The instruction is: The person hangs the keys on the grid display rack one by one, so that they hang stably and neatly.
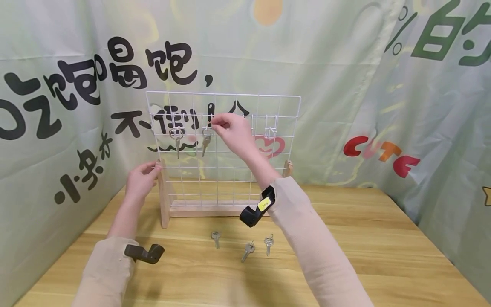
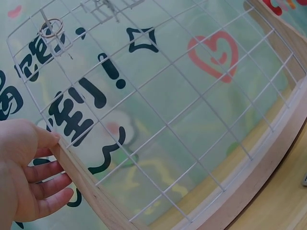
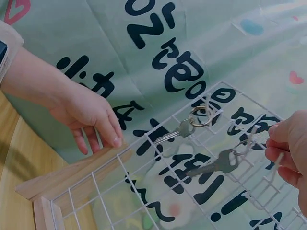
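A white wire grid rack (image 1: 217,167) stands upright in a wooden frame on the table. My left hand (image 1: 142,181) pinches the top of its left wooden post (image 2: 76,165) between thumb and forefinger, the other fingers loosely bent. At the upper grid, my right hand (image 1: 235,132) has thumb and forefinger drawn together beside a hanging key (image 3: 223,163). Whether the fingertips grip its small ring (image 3: 243,146) or a hook is unclear. To the left, another key (image 3: 180,132) hangs by a larger ring (image 3: 200,116) from a white hook.
On the table before the rack lie a key (image 1: 215,238), a second key with a ring (image 1: 248,250) and a third key (image 1: 269,245). A white hook (image 1: 270,131) hangs at the grid's right. A printed curtain (image 1: 326,106) stands behind the wooden table (image 1: 364,243).
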The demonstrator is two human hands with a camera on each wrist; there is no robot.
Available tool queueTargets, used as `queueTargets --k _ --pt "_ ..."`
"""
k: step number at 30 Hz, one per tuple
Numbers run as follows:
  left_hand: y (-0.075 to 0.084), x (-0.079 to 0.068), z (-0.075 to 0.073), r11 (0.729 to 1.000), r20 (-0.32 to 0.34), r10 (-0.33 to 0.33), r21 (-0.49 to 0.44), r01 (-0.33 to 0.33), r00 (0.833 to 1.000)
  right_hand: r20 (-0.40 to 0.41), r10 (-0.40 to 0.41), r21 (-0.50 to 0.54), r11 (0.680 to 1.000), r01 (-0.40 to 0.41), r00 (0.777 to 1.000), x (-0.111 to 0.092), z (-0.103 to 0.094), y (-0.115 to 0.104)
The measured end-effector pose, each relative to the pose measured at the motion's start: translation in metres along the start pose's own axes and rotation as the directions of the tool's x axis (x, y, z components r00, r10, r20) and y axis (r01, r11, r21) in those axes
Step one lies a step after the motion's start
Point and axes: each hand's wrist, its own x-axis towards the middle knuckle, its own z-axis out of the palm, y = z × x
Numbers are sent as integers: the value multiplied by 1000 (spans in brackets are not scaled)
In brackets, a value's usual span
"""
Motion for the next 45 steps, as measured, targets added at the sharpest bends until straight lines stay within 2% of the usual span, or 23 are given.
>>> queueTargets --k 8,14,19,24,28,31,36,39,45 --pt "-2 0 -1 1000 -2 -10 5 10 1000 -27 20 179 984 -15 999 -16 -14 7" --pt "-3 0 -1 1000 2 -9 0 9 1000 -47 -58 260 963 69 997 -31 -21 12" --pt "-3 0 -2 1000 4 -12 3 12 1000 -38 -104 295 949 111 994 -51 -22 20" --pt "-4 1 -2 1000 1 -4 10 4 1000 12 -77 320 945 69 997 -78 -13 35" --pt "-4 1 -2 1000 1 1 11 -1 1000 80 19 375 926 -48 997 -100 0 51" --pt "-4 1 -2 1000 1 -2 3 2 1000 150 105 397 904 -157 983 -116 13 64" --pt "-4 2 -1 1000 1 -3 4 3 1000 264 183 378 884 -277 947 -136 38 84" --pt "-4 2 -1 1000 -1 -1 2 1 1000 324 202 366 874 -319 924 -146 49 90" --pt "-4 3 0 1000 -1 -3 1 3 1000 447 201 300 884 -358 872 -159 60 79"
